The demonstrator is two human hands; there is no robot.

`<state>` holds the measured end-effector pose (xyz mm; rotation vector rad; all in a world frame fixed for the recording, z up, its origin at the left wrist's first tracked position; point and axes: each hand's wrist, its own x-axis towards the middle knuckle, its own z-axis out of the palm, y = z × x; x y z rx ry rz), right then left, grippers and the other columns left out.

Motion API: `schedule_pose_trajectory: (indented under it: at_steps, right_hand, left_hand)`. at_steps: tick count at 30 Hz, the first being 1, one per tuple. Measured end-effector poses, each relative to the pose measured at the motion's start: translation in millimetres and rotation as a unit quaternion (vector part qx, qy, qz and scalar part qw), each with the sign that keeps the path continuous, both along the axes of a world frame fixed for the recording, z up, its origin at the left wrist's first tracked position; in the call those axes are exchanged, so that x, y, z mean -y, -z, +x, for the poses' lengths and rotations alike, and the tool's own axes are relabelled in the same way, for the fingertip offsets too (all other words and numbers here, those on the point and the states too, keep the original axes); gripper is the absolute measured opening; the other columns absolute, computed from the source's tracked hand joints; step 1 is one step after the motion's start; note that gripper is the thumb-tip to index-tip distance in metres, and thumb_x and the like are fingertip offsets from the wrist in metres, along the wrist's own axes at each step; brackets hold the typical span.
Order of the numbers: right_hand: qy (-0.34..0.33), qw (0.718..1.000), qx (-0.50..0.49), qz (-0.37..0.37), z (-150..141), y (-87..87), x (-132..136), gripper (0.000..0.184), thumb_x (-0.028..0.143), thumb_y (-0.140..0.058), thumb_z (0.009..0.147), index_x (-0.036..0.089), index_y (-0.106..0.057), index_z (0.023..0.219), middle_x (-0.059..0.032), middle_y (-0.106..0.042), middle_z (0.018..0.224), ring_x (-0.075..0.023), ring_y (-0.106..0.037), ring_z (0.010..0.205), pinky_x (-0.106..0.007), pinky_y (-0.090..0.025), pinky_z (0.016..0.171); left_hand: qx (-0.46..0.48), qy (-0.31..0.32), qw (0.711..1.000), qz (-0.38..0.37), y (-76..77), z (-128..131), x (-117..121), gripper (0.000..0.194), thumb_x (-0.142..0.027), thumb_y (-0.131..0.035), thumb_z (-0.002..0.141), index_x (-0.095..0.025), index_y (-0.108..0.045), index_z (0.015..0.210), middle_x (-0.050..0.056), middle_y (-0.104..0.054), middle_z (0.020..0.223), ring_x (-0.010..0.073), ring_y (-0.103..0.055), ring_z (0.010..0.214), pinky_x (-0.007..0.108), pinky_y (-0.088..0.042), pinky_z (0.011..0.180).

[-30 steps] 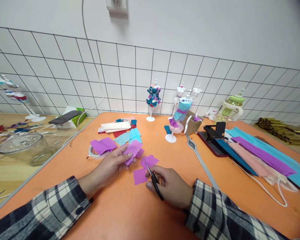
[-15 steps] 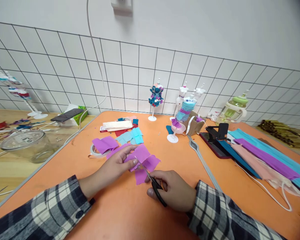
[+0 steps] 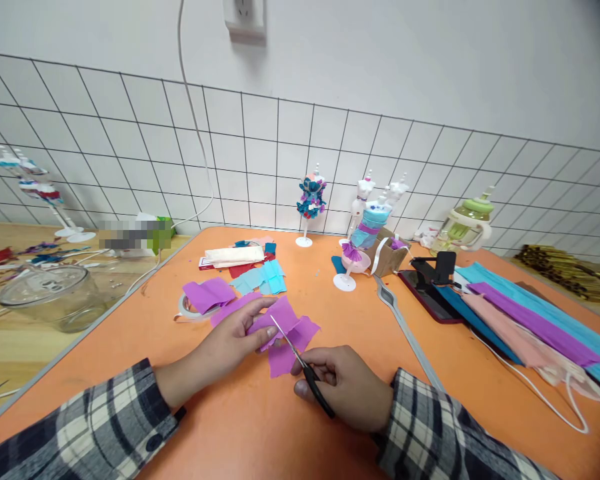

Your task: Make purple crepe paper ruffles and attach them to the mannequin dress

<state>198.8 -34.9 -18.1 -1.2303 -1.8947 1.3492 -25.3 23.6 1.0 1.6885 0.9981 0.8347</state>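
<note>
My left hand (image 3: 227, 345) pinches a piece of purple crepe paper (image 3: 280, 319) just above the orange table (image 3: 240, 427). My right hand (image 3: 347, 387) grips small black-handled scissors (image 3: 300, 363), whose thin blades point up-left onto that purple piece. More purple scraps (image 3: 283, 357) lie under and beside the blades. Both forearms wear plaid sleeves.
Behind the hands lie a purple sheet (image 3: 207, 293) on a tape roll, light-blue pieces (image 3: 263, 277) and a white packet (image 3: 233, 255). Small dressed mannequin stands (image 3: 310, 200) (image 3: 365, 230) stand at the back. A phone (image 3: 427, 290), stacked crepe strips (image 3: 530, 317) and a bottle (image 3: 463, 223) are right; a glass jar (image 3: 45, 293) left.
The scissors rose from resting low beside the scraps and their blades now reach onto the purple piece. My left hand shifted that piece slightly right, toward the blades.
</note>
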Motion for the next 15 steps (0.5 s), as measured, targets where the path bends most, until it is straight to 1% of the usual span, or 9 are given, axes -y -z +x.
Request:
schedule_pose_trajectory:
  at_steps: [2,3,5,7,8,10,15]
  right_hand:
    - [0.003,1.000,0.000,0.005,0.1,1.0,-0.5,0.015,0.032,-0.067,0.081,0.020,-0.066,0.089,0.0087,-0.033,0.054,-0.0076,-0.027,0.049,-0.022,-0.020,0.045]
    - [0.005,1.000,0.000,0.009,0.0,0.9,-0.6,0.014,0.031,-0.067,0.081,0.019,-0.066,0.088,0.0087,-0.032,0.054,-0.0075,-0.027,0.049,-0.022,-0.020,0.045]
    - [0.009,1.000,-0.001,0.015,-0.8,-0.4,-0.3,0.013,0.030,-0.067,0.080,0.019,-0.066,0.087,0.0088,-0.032,0.054,-0.0074,-0.027,0.050,-0.022,-0.019,0.046]
    - [0.008,1.000,-0.007,0.008,-1.7,-2.7,0.1,0.011,0.027,-0.067,0.080,0.019,-0.065,0.087,0.0090,-0.032,0.053,-0.0073,-0.027,0.050,-0.022,-0.019,0.046]
    - [0.007,1.000,-0.009,0.003,-2.1,-4.0,0.4,0.011,0.026,-0.066,0.079,0.019,-0.065,0.087,0.0092,-0.032,0.053,-0.0072,-0.027,0.049,-0.022,-0.019,0.046]
    - [0.005,1.000,-0.003,0.002,-2.7,-6.4,0.7,0.011,0.024,-0.066,0.079,0.019,-0.064,0.088,0.0094,-0.032,0.053,-0.0071,-0.028,0.049,-0.021,-0.019,0.046]
    - [-0.001,1.000,0.013,0.003,-3.9,-8.0,1.2,0.013,0.024,-0.067,0.078,0.019,-0.064,0.090,0.0093,-0.034,0.055,-0.0072,-0.029,0.051,-0.021,-0.020,0.046]
  left_hand:
    - [0.002,-0.006,1.000,-0.008,0.6,0.0,-0.7,0.042,-0.039,-0.064,0.082,-0.023,-0.056,0.121,0.005,-0.065,0.113,0.0208,-0.061,0.096,0.028,-0.050,0.076]
    - [-0.002,-0.002,1.000,-0.014,1.3,-0.5,-1.5,0.037,-0.041,-0.064,0.083,-0.023,-0.058,0.115,0.003,-0.066,0.105,0.0188,-0.061,0.089,0.026,-0.049,0.071]
    - [-0.016,0.016,0.999,-0.029,3.2,-2.1,-3.5,0.029,-0.046,-0.060,0.086,-0.020,-0.061,0.096,0.000,-0.062,0.085,0.0142,-0.055,0.071,0.023,-0.043,0.060]
    - [-0.028,0.032,0.998,-0.046,4.4,-3.8,-5.1,0.035,-0.051,-0.055,0.088,-0.018,-0.058,0.078,-0.003,-0.054,0.070,0.0114,-0.046,0.060,0.021,-0.036,0.052]
    - [-0.028,0.034,0.998,-0.051,4.6,-4.3,-5.5,0.038,-0.053,-0.053,0.088,-0.018,-0.056,0.073,-0.004,-0.050,0.067,0.0109,-0.042,0.057,0.021,-0.034,0.050]
    - [-0.016,0.035,0.998,-0.053,4.5,-4.8,-5.7,0.039,-0.054,-0.053,0.088,-0.018,-0.055,0.072,-0.005,-0.047,0.065,0.0107,-0.040,0.057,0.021,-0.032,0.051]
    - [0.000,0.041,0.998,-0.045,4.6,-2.6,-4.3,0.039,-0.053,-0.057,0.085,-0.017,-0.054,0.069,-0.005,-0.047,0.064,0.0111,-0.040,0.059,0.023,-0.031,0.056]
